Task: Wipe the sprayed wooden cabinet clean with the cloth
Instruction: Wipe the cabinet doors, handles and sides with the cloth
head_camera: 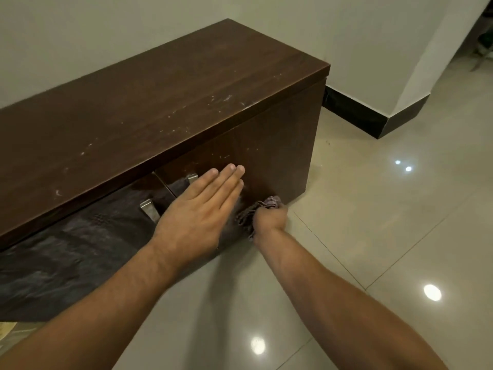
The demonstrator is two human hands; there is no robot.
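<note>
A low, dark brown wooden cabinet point(165, 97) stands against the wall, its top speckled with white spray marks. My left hand point(200, 212) lies flat with fingers together against the front of the right door, beside a metal handle point(191, 179). My right hand point(268, 218) is closed around a crumpled checked cloth point(262, 206), pressing it on the lower right part of the door, close to the floor. The left door's front shows wet smears.
A second metal handle point(149, 209) sticks out from the left door. Glossy beige floor tiles point(373, 236) spread to the right and front. A dark skirting board point(354, 110) runs along the wall behind the cabinet's right end.
</note>
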